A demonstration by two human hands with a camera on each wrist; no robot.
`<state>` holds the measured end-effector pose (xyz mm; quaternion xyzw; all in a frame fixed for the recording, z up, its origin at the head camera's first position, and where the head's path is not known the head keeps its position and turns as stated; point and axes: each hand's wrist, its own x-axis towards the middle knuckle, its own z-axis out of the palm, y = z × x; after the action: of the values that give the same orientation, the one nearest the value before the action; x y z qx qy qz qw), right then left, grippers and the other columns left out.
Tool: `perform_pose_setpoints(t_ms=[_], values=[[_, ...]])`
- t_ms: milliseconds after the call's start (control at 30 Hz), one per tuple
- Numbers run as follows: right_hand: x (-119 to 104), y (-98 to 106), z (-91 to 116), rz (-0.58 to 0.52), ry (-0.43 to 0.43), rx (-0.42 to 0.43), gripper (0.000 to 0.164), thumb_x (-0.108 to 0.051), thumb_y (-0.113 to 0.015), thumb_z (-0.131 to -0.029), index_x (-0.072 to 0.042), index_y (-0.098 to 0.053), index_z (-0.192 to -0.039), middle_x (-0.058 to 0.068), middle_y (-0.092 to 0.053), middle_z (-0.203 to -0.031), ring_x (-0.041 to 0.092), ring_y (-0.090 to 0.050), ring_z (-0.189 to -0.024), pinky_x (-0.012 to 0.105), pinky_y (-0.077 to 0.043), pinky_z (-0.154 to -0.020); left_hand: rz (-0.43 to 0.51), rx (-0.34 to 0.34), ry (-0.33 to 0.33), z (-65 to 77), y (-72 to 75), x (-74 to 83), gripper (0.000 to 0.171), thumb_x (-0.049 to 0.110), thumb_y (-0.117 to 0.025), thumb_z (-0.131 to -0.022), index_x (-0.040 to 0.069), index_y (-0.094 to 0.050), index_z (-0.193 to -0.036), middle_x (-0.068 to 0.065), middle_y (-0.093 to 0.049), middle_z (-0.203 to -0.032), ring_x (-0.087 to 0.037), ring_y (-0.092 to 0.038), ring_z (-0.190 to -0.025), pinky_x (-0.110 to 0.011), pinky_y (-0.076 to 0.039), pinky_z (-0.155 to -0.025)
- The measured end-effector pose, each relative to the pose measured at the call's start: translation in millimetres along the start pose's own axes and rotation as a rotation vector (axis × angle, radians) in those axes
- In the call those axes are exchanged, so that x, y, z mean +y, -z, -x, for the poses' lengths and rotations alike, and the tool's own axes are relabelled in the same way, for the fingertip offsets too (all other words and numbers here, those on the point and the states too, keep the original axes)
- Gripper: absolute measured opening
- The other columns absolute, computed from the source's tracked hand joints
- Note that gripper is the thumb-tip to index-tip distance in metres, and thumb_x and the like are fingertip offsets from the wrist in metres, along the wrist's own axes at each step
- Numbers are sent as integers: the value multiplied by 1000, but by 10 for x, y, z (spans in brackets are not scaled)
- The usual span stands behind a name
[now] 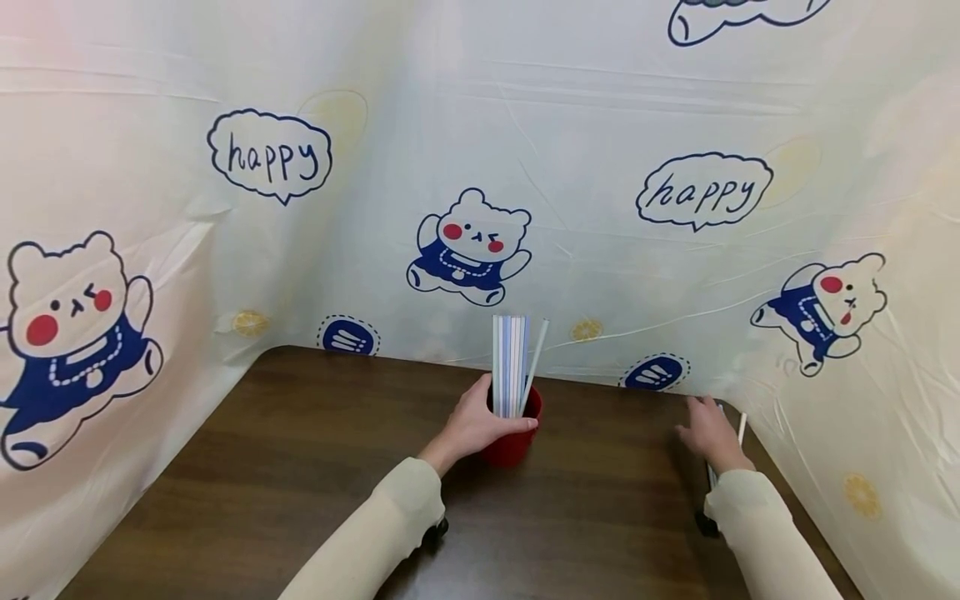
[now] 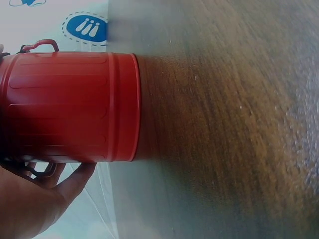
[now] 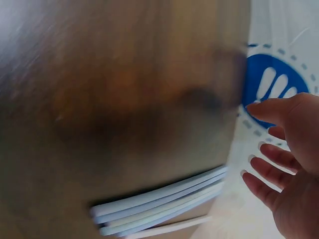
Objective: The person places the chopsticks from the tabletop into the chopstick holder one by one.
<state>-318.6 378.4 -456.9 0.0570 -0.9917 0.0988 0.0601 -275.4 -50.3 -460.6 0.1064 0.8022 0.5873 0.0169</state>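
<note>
My left hand grips a small red bucket near its rim, with thumb and fingers on its opposite sides. The bucket stands upright on the wooden table, and its ribbed wall and side handle show in the left wrist view. A bundle of pale striped straws rises from it, with one straw leaning to the right. At the table's right far corner, my right hand has loosely bent, spread fingers and holds nothing. Several straws lie on the table beside it, partly hidden by that hand in the head view.
A brown wooden table runs back to a pale curtain printed with bears and "happy" bubbles. The curtain hangs along the table's back and both sides. A single white straw lies near the right edge.
</note>
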Motion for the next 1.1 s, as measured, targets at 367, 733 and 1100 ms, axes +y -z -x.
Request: perform_pose_setpoints(t_ms=[367, 733, 1100], values=[[305, -164, 93, -6, -91, -2, 25, 2, -61, -80, 20, -56, -97, 40, -54, -96, 50, -58, -88, 64, -50, -82, -10, 0, 2, -9, -12, -4, 81, 47, -88, -76, 24, -46, -142, -1, -58, -134, -24, -59, -118, -55, -52, -100], [318, -103, 107, -22, -183, -62, 13, 6, -56, -80, 16, -57, -89, 33, -52, -90, 41, -56, -76, 57, -52, -71, -2, -6, 3, -13, -1, 5, 82, 46, -88, -76, 25, -45, -143, 0, -58, -136, -24, -58, -120, -56, -53, -99], [314, -84, 92, -40, -201, -68, 8, 5, -60, -79, 9, -56, -84, 29, -56, -84, 39, -56, -72, 55, -51, -67, -12, 1, -3, -22, -8, -7, 81, 45, -88, -77, 25, -46, -143, 0, -58, -135, -24, -59, -119, -55, -52, -100]])
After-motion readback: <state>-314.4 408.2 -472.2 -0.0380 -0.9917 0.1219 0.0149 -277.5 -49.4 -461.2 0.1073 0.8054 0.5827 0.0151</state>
